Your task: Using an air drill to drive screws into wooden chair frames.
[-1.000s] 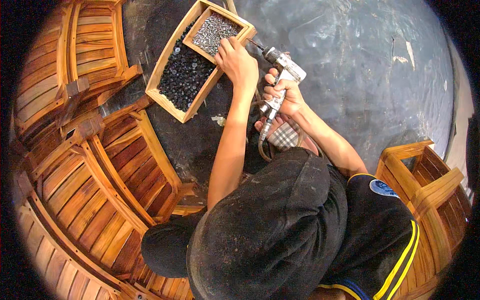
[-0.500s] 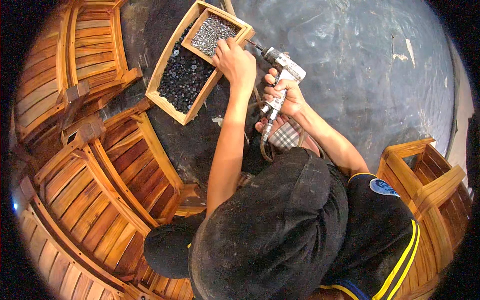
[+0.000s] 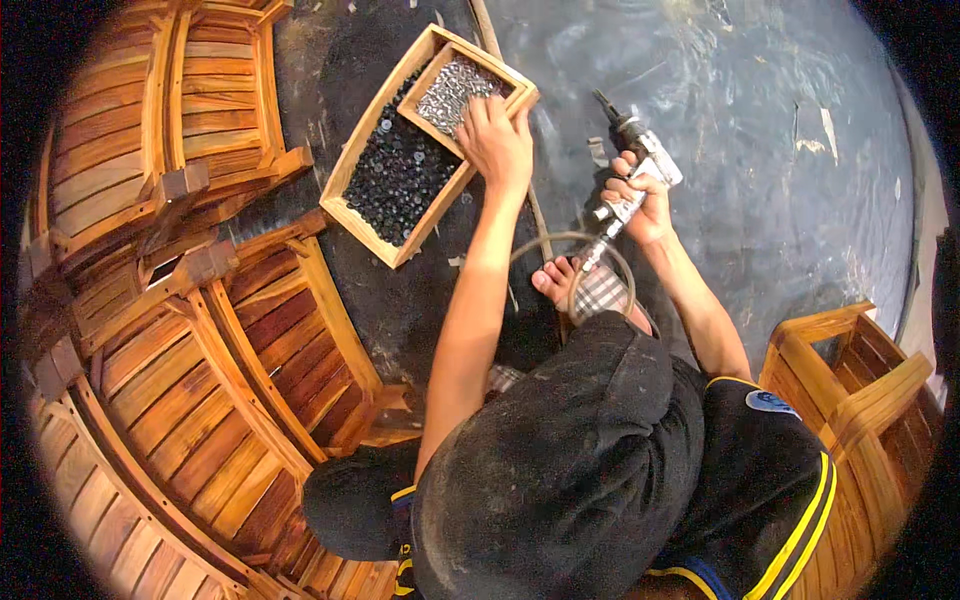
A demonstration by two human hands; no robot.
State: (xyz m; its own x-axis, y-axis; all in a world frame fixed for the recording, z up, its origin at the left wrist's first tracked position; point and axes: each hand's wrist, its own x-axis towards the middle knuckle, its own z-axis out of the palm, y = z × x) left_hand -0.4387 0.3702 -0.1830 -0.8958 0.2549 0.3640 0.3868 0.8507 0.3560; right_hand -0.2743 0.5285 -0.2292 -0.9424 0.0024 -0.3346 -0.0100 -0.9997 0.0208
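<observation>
My left hand (image 3: 497, 145) reaches over the near right corner of a small wooden compartment full of silver screws (image 3: 455, 92). Its fingers curl down among the screws; the fingertips are hidden, and so is anything they may hold. The compartment sits in the far end of a wooden box (image 3: 345, 150), whose other part holds many small black washer-like pieces (image 3: 395, 180). My right hand (image 3: 645, 205) is wrapped round the grip of a silver-white air screwdriver (image 3: 655, 165), to the right of the box. Its dark bit points away from me, and a hose (image 3: 545, 238) loops from the grip's lower end.
Slatted wooden furniture pieces (image 3: 215, 400) crowd the left side. Another wooden piece (image 3: 850, 400) stands at the right. Dark sheeting (image 3: 750, 230) covers the floor, with scraps on it. A bare foot (image 3: 553, 280) and checked cloth (image 3: 603, 290) are near the hose.
My right hand has drawn the air screwdriver to the right, so its bit is farther from the box. My left hand stays at the screws. The whole view has shifted slightly.
</observation>
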